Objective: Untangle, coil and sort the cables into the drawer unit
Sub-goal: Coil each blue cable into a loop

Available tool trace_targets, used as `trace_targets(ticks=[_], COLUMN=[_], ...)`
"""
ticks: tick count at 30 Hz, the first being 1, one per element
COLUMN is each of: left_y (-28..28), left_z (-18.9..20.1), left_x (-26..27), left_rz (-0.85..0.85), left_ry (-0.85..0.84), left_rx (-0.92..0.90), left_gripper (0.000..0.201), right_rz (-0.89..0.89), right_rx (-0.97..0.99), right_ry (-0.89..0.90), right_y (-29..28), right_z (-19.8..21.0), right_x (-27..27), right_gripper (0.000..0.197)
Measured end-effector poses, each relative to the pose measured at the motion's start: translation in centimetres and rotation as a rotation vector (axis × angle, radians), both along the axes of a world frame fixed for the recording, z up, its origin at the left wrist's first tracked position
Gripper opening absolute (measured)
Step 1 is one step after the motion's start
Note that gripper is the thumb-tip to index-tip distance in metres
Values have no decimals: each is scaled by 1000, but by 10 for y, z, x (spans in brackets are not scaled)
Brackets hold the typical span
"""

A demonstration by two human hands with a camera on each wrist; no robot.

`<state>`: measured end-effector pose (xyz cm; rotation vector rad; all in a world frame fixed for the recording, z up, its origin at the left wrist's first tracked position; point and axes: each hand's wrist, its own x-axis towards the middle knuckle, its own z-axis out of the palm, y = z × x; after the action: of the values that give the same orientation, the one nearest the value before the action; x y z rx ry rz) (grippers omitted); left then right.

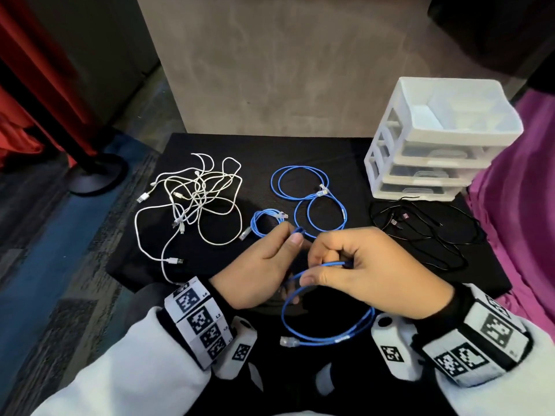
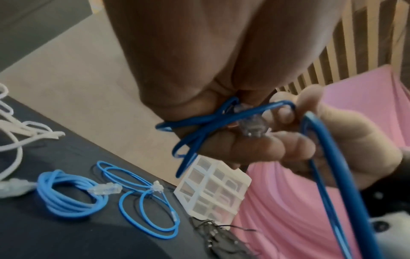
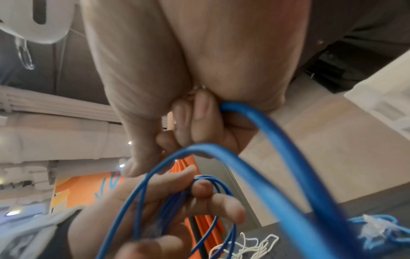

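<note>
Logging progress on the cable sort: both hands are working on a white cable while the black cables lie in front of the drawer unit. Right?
Not quite: the cable in both hands is blue, as the head view shows. The black cables do lie in front of the drawer unit.

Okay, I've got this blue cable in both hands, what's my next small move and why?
Probably lay one more loop into the left hand. It already pinches a small bundle of turns of the blue cable, while the right hand grips the slack. A long stretch with the free plug hangs uncoiled below, so the coil looks unfinished.
</note>
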<state>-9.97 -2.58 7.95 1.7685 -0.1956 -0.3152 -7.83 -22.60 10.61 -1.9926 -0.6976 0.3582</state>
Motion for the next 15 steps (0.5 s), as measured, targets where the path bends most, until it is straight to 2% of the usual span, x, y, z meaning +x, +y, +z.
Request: trace_targets(ticks=[3,5,7,9,10,13,15], left_y=[7,12,15,15,13,3,-2], left_z=[-9,-10,-6,-3,-2,1,4], left_x=[4,6,9,11,12,7,5], left_rz=[-34,-65,-105,-144,-159,-163,-102], left_ry=[-134,-235,-356,-372,-322,18,148], left_rx=[161,333,511,528,458,-15,-243], left_gripper=[25,27,32,38,40,39,38], right_rz=[-52,-99,-121,-125,-132,-170,-185], right_rx=[30,30,-10,-61,-74,-12,61], right_ry=[5,12,-7,-57,-77,-89,-132], right_y=[2,1,-2,-6,-7,-8,-4], right_z=[-4,-6,-6,-4,-3,-2,-9], right_x=[1,6,12,18,20,27,28], right_gripper=[16,16,21,31,35,34,31])
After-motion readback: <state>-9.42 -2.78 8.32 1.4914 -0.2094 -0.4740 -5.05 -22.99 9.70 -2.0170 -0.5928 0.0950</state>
